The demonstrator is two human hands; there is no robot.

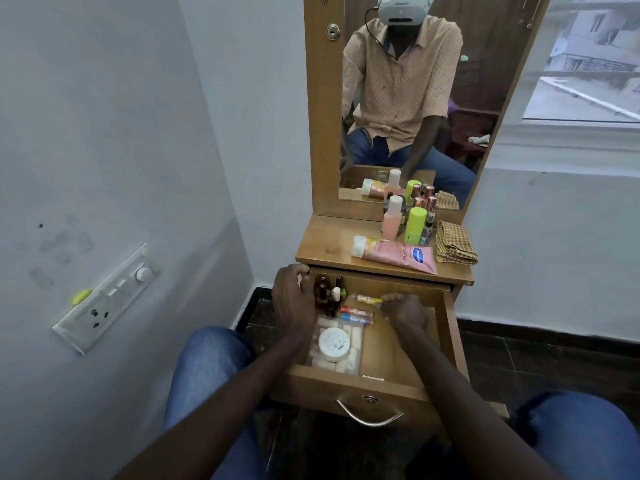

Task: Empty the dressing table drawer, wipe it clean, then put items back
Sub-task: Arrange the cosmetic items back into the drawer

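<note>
Drawer (329, 386) is pulled open beneath both hands. Right hand (405, 308) pinches a small yellow tube (365, 298) at its fingertips. Left hand (292, 301) curls beside dark bottles (323, 292); I cannot tell its grip.

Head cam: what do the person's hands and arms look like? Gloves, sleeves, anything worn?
Left hand and right hand are both bare: no gloves, rings or watch visible. No sleeve shows in direct view. The mirror shows a short-sleeved beige patterned shirt.
</note>
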